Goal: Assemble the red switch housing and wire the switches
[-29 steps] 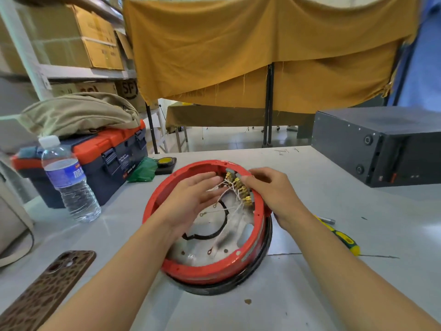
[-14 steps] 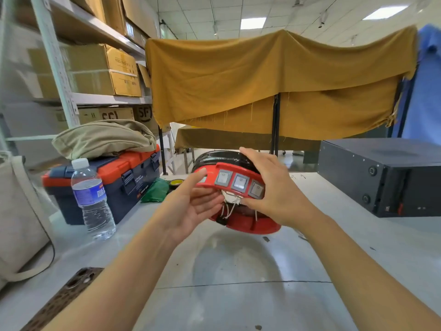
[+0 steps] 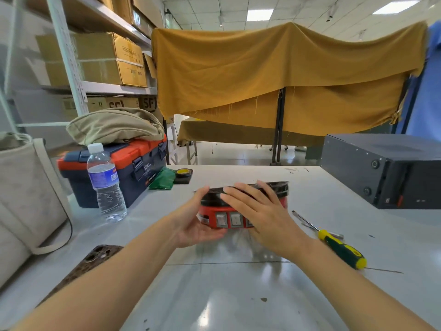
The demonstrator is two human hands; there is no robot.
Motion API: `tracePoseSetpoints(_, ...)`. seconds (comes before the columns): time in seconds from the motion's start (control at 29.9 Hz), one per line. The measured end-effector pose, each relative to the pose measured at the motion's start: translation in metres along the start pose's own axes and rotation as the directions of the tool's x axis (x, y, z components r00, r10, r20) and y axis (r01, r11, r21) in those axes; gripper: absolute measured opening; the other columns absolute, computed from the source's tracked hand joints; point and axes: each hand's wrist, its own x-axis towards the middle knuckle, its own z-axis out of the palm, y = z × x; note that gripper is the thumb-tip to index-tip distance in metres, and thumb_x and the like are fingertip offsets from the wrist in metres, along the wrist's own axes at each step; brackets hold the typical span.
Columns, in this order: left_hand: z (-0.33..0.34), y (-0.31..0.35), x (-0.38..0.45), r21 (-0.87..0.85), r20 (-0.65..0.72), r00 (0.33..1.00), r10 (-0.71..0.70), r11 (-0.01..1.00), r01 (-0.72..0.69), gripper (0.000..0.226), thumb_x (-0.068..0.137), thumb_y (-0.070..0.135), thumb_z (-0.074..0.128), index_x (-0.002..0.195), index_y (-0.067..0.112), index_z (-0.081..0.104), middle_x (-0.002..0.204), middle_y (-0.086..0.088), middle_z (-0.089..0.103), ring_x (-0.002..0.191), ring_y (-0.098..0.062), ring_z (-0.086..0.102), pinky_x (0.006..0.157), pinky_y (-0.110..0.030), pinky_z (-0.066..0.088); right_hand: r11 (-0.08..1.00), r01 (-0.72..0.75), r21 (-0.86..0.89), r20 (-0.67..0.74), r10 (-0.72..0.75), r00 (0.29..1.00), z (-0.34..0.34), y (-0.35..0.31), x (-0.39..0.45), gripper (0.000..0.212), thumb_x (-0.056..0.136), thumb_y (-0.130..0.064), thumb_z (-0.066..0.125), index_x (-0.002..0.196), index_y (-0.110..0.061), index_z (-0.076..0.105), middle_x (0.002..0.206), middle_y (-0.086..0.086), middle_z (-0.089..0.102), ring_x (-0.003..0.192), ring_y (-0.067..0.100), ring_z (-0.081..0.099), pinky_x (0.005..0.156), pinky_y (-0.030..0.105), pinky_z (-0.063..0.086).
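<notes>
The red switch housing (image 3: 210, 217) stands on the white table (image 3: 238, 295) with its black rim (image 3: 279, 187) on top. Its grey rocker switches (image 3: 235, 219) face me. My left hand (image 3: 193, 223) grips the housing's left side, thumb on the rim and fingers curled under the front. Over the top and right front lies my right hand (image 3: 260, 211), its fingers spread straight across the rim. The wires and terminals inside are hidden.
A yellow-and-green screwdriver (image 3: 341, 250) lies right of the housing. A black metal box (image 3: 386, 168) sits at the far right. On the left are a water bottle (image 3: 106, 185), a toolbox (image 3: 140, 163), a tape roll (image 3: 183, 173), a phone (image 3: 95, 259) and a canvas bag (image 3: 26, 194).
The housing lay open side up with both hands at its wires. It was lifted, turned over and now stands on the table, switches toward me, black rim up.
</notes>
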Motion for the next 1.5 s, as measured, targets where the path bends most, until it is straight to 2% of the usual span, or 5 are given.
tracePoseSetpoints(0.2, -0.007, -0.019, 0.002, 0.068, -0.009, 0.996, 0.09, 0.994, -0.09, 0.045, 0.086, 0.052, 0.056, 0.1, 0.009, 0.05, 0.102, -0.029, 0.063, 0.072, -0.038, 0.07, 0.053, -0.037, 0.059, 0.911, -0.301, 0.281, 0.065, 0.295, 0.953, -0.005, 0.0, -0.017, 0.084, 0.081, -0.065, 0.048, 0.149, -0.036, 0.007, 0.155, -0.018, 0.004, 0.145, 0.004, -0.007, 0.119, 0.038, 0.0)
tracePoseSetpoints(0.47, -0.013, -0.032, 0.006, 0.134, -0.051, 0.972, 0.229, 0.966, -0.221, 0.036, 0.085, 0.061, 0.052, 0.095, 0.026, 0.051, 0.094, -0.025, 0.068, 0.074, -0.036, 0.072, 0.053, -0.033, 0.057, -0.034, -0.702, 0.712, 0.49, 0.74, 0.461, 0.002, 0.005, -0.035, 0.039, 0.093, -0.048, 0.046, 0.129, -0.033, 0.043, 0.132, -0.006, 0.053, 0.11, 0.009, 0.049, 0.088, 0.028, 0.037)
tracePoseSetpoints(0.7, -0.023, -0.051, 0.015, 0.468, -0.12, 0.894, 0.431, 0.819, -0.332, 0.055, 0.078, 0.076, 0.044, 0.1, 0.028, 0.059, 0.086, 0.013, 0.066, 0.082, -0.003, 0.059, 0.074, -0.025, 0.044, -0.154, -0.569, 0.808, 0.5, 0.69, 0.524, 0.017, 0.003, -0.05, 0.028, 0.1, -0.032, 0.04, 0.126, -0.035, 0.048, 0.114, -0.022, 0.059, 0.09, -0.022, 0.055, 0.067, 0.003, 0.043)
tracePoseSetpoints(1.17, -0.028, -0.083, 0.051, 0.476, -0.163, 0.789, 0.593, 0.748, -0.463, 0.037, 0.092, 0.056, 0.042, 0.112, 0.032, 0.062, 0.117, 0.006, 0.065, 0.112, -0.015, 0.058, 0.105, -0.04, 0.042, -0.2, -0.618, 0.76, 0.515, 0.766, 0.385, 0.035, 0.004, -0.077, 0.032, 0.095, -0.047, 0.044, 0.126, -0.04, 0.044, 0.124, -0.008, 0.058, 0.115, 0.015, 0.054, 0.103, 0.04, 0.044)
tracePoseSetpoints(1.5, -0.043, -0.089, 0.048, 0.64, -0.25, 0.611, 0.751, 0.602, -0.477, 0.032, 0.101, 0.034, 0.034, 0.086, 0.026, 0.061, 0.087, 0.006, 0.061, 0.085, -0.011, 0.054, 0.07, -0.02, 0.038, -0.089, -0.632, 0.769, 0.38, 0.86, 0.341, 0.033, 0.004, -0.082, 0.045, 0.093, -0.053, 0.042, 0.133, -0.031, 0.043, 0.115, -0.02, 0.05, 0.11, 0.006, 0.047, 0.095, 0.027, 0.037)
